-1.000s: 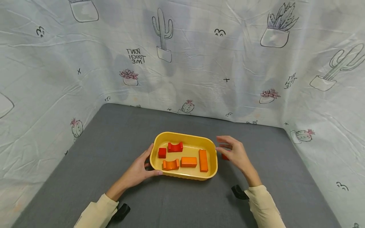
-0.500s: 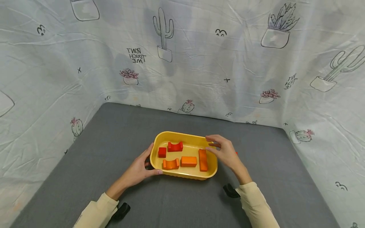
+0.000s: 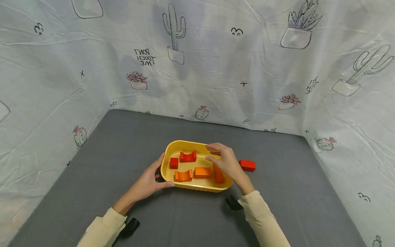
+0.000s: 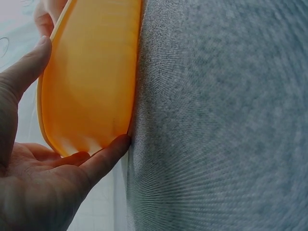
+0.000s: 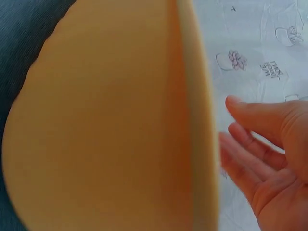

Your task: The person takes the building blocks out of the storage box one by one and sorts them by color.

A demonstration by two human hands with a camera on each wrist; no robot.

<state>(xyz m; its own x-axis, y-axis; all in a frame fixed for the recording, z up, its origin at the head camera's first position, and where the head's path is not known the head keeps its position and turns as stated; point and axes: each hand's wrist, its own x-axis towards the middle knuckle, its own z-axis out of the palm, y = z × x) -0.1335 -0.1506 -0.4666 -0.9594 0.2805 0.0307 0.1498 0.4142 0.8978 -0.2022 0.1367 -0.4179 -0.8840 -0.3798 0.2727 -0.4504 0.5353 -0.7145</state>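
My left hand [image 3: 147, 179] holds the left end of a yellow plastic tub [image 3: 197, 187] on the table, thumb at the front rim, fingers along the end wall. In the left wrist view its fingertips lie low on the tub's outer wall [image 4: 91, 72]. Inside are a red cube [image 3: 174, 163], a red block with a curved notch [image 3: 188, 157], an orange notched block [image 3: 183, 176], an orange rectangular block [image 3: 202, 172] and a longer orange block [image 3: 218, 174], partly hidden. Over the tub's right end hovers my right hand [image 3: 227, 163], holding nothing, thumb and fingers apart.
A red rectangular block [image 3: 247, 165] lies on the grey table cloth [image 3: 277, 192], right of the tub. White sheeting [image 3: 210, 85] with cactus drawings closes off the back and sides. Black wrist-worn pieces show below both sleeves.
My right hand has moved left, from beside the red block on the table to over the tub, uncovering that block. The left hand keeps its hold, and the view has shifted slightly.
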